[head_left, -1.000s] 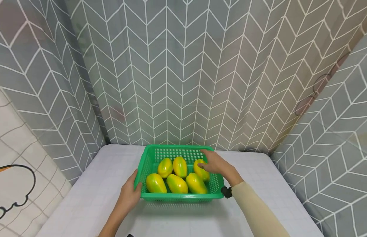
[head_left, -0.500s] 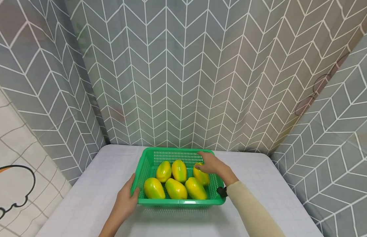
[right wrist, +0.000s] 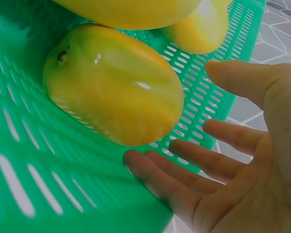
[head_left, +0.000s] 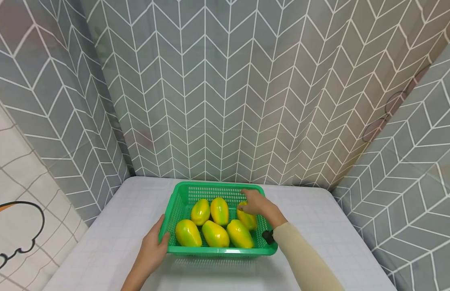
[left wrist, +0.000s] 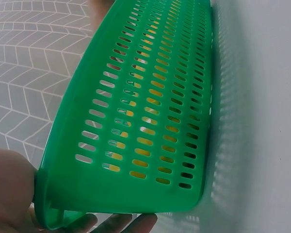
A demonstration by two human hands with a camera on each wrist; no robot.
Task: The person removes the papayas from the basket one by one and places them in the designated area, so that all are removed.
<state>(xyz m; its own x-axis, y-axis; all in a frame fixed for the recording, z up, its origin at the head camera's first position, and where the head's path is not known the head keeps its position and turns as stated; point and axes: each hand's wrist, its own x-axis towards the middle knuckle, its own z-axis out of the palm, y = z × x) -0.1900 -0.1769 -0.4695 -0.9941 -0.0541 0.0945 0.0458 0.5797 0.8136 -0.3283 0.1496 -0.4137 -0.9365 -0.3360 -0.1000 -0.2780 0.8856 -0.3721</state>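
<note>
A green slotted plastic basket [head_left: 221,251] holds several glossy yellow-green fruits [head_left: 215,235], papaya- or mango-like. My left hand [head_left: 150,248] grips its left end, and the left wrist view shows fingertips [left wrist: 140,224] beneath the rim at the corner beside the basket wall [left wrist: 106,194]. On the other side my right hand [head_left: 259,204] reaches over the right end. In the right wrist view that hand [right wrist: 242,170] has its fingers extended and thumb spread, close to the rear-right fruit [right wrist: 116,90]. No clear grip on the fruit shows, and whether a fingertip touches the basket wall I cannot tell.
The basket stands on a table with a white cloth [head_left: 112,238]. Grey curtains [head_left: 225,101] with a white chevron pattern hang behind the table and along its sides. A black wristband [head_left: 268,237] shows at the right wrist, beside the basket's right rim.
The basket and fruits have shifted a little towards me, and my left hand has moved along with the basket. My right hand has come slightly nearer and to the left.
</note>
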